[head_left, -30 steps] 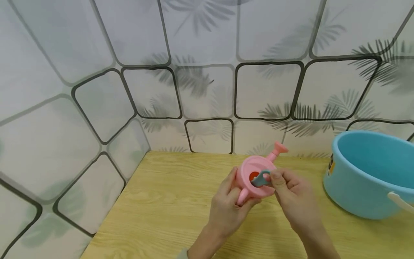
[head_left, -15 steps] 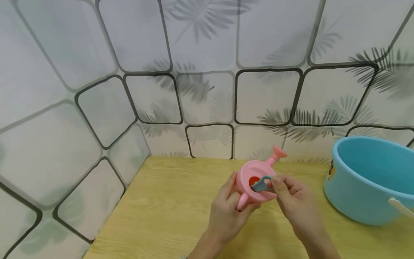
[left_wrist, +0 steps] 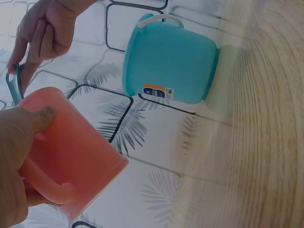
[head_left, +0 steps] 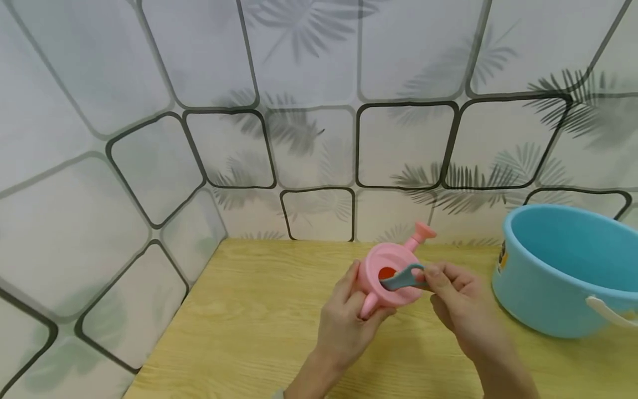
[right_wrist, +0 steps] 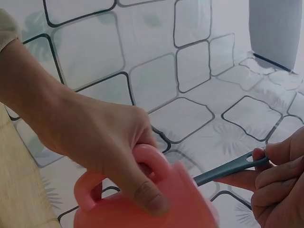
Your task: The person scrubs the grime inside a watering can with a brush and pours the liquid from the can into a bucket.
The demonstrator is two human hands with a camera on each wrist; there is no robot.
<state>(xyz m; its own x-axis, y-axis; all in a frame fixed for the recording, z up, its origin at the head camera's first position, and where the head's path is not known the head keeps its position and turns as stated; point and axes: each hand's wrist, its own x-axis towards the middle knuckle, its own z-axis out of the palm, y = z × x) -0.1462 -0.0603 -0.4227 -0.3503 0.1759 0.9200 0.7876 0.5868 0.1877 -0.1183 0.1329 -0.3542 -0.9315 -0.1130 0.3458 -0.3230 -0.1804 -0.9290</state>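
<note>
A pink toy watering can (head_left: 399, 299) is held over the table, its mouth turned up toward the head camera and its spout pointing to the upper right. My left hand (head_left: 344, 321) grips it around the body and handle. Between thumb and fingers, my right hand (head_left: 461, 302) pinches the looped end of a slim blue-grey tool (head_left: 401, 279). The tool's far end goes into the can's opening and is hidden there. Something red shows inside the opening. From the right wrist, the tool (right_wrist: 223, 170) slants down to the can's rim.
A light-blue bucket (head_left: 543, 293) with a white handle (head_left: 608, 311) stands on the right of the wood-grain table (head_left: 239, 332). Patterned walls (head_left: 319, 213) rise behind the table and along its left side.
My right hand has moved slightly right, drawing the tool partly outward, so more of its length shows. The left hand keeps its grip on the watering can.
</note>
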